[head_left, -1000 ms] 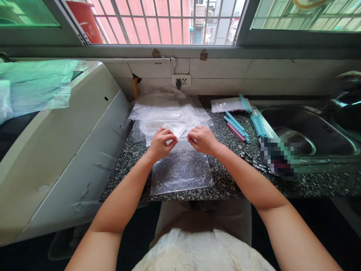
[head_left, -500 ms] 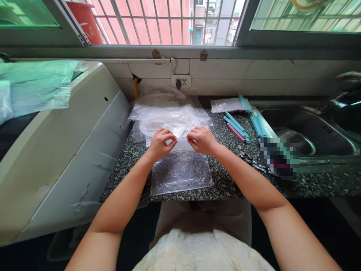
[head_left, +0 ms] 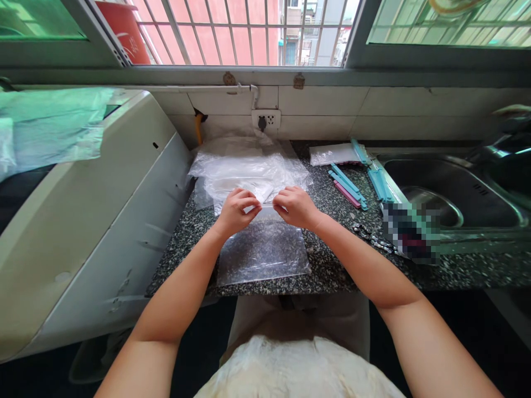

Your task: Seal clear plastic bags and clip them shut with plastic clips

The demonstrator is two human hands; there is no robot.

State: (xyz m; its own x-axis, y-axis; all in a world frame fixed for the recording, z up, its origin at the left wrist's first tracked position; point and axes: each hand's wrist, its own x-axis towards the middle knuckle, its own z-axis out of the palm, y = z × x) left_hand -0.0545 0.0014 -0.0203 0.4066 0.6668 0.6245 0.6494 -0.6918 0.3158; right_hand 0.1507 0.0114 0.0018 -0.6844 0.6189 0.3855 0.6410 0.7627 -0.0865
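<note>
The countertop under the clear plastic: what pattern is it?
The countertop is speckled black and whitish grey, best in the head view.

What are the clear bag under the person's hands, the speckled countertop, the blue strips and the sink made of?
Clear bag: probably thin, glossy plastic film; it wrinkles, catches light and shows the speckles beneath.
Countertop: granite or an imitation, seemingly polished, given the dark-and-pale speckling.
Blue strips: likely plastic, by their even color; finish unclear.
Sink: apparently stainless steel, with a gray metallic sheen.
</note>
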